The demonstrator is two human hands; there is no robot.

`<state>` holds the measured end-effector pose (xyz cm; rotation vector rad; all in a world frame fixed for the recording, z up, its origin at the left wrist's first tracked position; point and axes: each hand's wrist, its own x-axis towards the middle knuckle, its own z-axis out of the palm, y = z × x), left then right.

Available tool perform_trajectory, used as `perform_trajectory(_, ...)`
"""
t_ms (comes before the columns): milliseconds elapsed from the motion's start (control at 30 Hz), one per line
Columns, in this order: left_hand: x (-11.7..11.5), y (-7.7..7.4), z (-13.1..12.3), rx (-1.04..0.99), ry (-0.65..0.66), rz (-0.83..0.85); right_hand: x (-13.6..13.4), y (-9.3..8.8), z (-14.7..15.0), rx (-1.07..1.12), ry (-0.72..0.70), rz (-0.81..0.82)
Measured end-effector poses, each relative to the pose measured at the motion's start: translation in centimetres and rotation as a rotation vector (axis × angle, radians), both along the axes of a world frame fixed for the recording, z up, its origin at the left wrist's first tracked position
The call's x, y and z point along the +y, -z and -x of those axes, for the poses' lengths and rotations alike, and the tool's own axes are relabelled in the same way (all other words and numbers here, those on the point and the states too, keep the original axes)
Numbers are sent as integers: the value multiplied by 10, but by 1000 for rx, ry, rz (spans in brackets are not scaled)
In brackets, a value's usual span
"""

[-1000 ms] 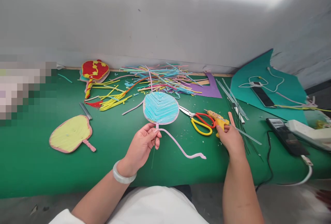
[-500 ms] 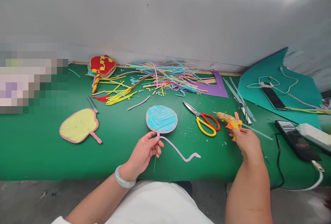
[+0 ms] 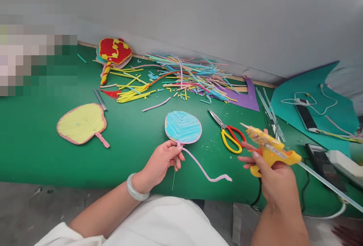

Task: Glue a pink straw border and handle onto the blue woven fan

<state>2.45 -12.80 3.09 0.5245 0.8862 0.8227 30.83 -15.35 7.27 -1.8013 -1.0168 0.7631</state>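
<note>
My left hand [image 3: 166,161] pinches the short stem below a blue fan-shaped piece [image 3: 183,126] with a lilac edge. A thin wire points down from the fingers, and a lilac strip [image 3: 202,168] trails from the stem to the right. My right hand [image 3: 276,178] is wrapped round a yellow glue gun [image 3: 269,151], raised over the table with its nozzle toward the left and a clear glue stick out of its back. Between the blue piece and the gun lie scissors [image 3: 231,140] with red and yellow handles.
A yellow fan shape [image 3: 82,125] lies at the left, a red and yellow one [image 3: 115,52] behind it. Fuzzy strips [image 3: 187,73] are heaped along the wall. At the right are a teal sheet [image 3: 314,98], a phone [image 3: 320,159] and a white power strip [image 3: 344,166].
My right hand has lifted the glue gun off the table and brought it nearer. My left hand still pinches the stem. The view has shifted and tilted slightly.
</note>
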Motion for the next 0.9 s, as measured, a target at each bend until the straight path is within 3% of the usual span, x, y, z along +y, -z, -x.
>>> perform_trajectory(267, 1, 2, -1, -63, -19, -38, -8, -2, 54, -19, -314, 210)
perform_trajectory(433, 2, 5, -1, -69, -50, -63, -18, 6, 73, -185, -308, 177)
perform_trajectory(600, 0, 6, -1, -69, -75, -81, -23, 14, 83, -192, -361, 86)
perform_trajectory(800, -2, 9, -1, -48, -110, -110, -25, 10, 93, -245, -444, 28)
perform_trajectory(900, -3, 9, -2, -44, -130, -129, -27, 8, 99, -301, -408, -6)
